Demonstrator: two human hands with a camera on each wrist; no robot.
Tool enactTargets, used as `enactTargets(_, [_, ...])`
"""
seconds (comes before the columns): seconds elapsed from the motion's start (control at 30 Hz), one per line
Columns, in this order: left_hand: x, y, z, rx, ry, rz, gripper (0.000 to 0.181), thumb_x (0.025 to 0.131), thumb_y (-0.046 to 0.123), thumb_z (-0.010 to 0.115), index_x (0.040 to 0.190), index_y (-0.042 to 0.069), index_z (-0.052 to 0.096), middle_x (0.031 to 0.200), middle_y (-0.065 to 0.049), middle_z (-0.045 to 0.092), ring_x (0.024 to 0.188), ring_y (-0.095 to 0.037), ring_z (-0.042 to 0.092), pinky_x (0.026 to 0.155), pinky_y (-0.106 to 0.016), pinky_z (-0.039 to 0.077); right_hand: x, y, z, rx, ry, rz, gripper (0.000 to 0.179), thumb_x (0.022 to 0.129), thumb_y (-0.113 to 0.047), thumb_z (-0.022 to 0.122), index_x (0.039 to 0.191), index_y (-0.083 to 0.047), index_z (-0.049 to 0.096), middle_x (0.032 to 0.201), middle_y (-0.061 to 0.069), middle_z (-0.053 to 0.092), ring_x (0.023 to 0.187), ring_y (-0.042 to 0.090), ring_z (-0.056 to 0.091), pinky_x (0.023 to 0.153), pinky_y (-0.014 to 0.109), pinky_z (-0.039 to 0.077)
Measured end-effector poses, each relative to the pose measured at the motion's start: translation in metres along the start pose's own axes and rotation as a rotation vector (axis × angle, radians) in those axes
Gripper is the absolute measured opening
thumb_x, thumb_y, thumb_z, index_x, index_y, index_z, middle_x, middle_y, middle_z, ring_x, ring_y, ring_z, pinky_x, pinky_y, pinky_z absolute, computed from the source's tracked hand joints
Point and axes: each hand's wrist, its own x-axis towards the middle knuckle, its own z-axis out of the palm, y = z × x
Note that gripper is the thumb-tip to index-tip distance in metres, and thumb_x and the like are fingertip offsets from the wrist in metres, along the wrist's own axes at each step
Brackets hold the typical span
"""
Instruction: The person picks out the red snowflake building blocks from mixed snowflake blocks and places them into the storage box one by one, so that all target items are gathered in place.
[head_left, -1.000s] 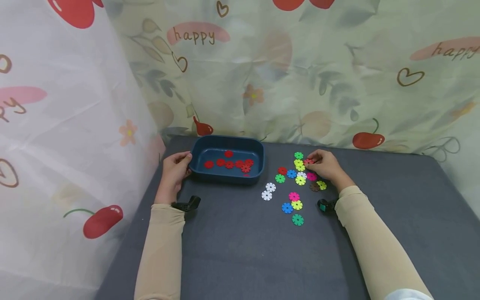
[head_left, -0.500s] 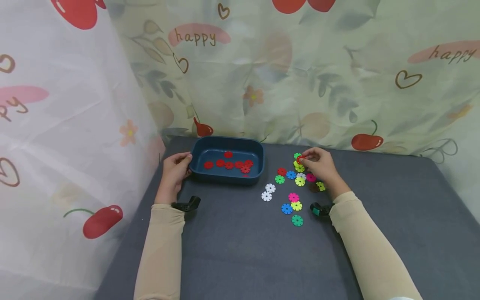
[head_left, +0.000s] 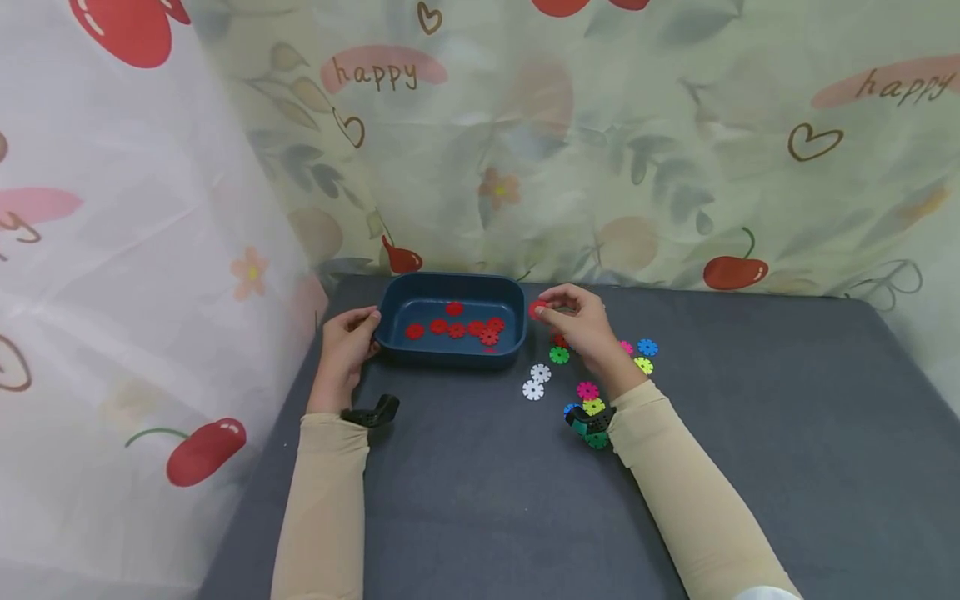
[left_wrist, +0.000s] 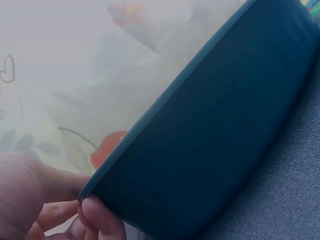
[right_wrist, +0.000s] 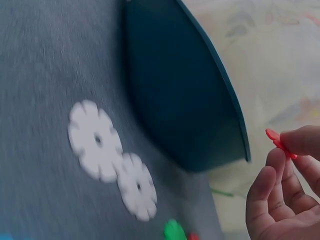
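Observation:
A dark blue rectangular tray [head_left: 450,360] with several red notched discs [head_left: 457,330] inside stands at the back of the table. My left hand [head_left: 343,354] pinches the rim at its left end, thumb and fingers on either side of the wall, as the left wrist view also shows. Just off the tray's right end, my right hand [head_left: 592,333] holds a red notched disc [right_wrist: 281,143] between thumb and fingertips, above the table. Two white notched discs [right_wrist: 96,140] lie on the cloth below that hand. The right hand and wrist hide part of the loose discs.
Loose discs lie right of the tray: a green disc [head_left: 559,355], a pink disc [head_left: 588,390], a yellow disc [head_left: 643,365] and a blue disc [head_left: 647,347] among them. A patterned cloth [head_left: 600,167] hangs directly behind the grey-covered table [head_left: 480,500].
My right hand has lifted the red disc from the loose discs and carried it left towards the tray. The left hand keeps its grip on the rim.

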Motion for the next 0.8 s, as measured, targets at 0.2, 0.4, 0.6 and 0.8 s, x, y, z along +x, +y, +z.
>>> enactTargets(0.2, [0.002,-0.001,-0.001,0.001,0.002,-0.008,0.041,0.108,0.028,0.065,0.142,0.006,0.067,0.121,-0.009,0.062,0.08,-0.008,0.056,0.067,-0.018,0.053,0.002,-0.001,0.019,0.001,-0.027,-0.001,0.027,0.102,-0.017,0.074,0.125,-0.003,0.07,0.105,0.005,0.07,0.093,0.021,0.073,0.085,0.045,0.061])
enactTargets(0.4, [0.003,0.0,-0.001,0.013,0.003,-0.005,0.04,0.108,0.028,0.065,0.142,0.007,0.067,0.114,-0.002,0.062,0.081,-0.009,0.057,0.068,-0.018,0.053,0.003,0.001,0.022,-0.001,-0.04,-0.002,0.032,0.103,-0.018,0.071,0.128,0.001,0.068,0.106,0.009,0.069,0.09,0.019,0.07,0.087,0.043,0.061])
enactTargets(0.6, [0.002,0.001,-0.001,0.019,0.007,0.003,0.04,0.108,0.028,0.065,0.142,0.006,0.067,0.114,-0.002,0.061,0.081,-0.008,0.057,0.068,-0.018,0.053,0.001,0.004,0.017,-0.005,-0.026,0.007,0.03,0.105,-0.021,0.07,0.126,0.0,0.069,0.106,0.009,0.066,0.09,0.02,0.067,0.079,0.029,0.06])
enactTargets(0.8, [0.001,0.0,0.0,0.001,0.01,0.003,0.039,0.108,0.025,0.065,0.141,0.005,0.067,0.119,-0.008,0.062,0.08,-0.009,0.057,0.066,-0.018,0.052,0.0,0.014,0.002,-0.098,-0.021,0.01,0.032,0.105,-0.022,0.068,0.127,0.0,0.068,0.112,0.01,0.067,0.1,0.034,0.069,0.079,0.029,0.058])
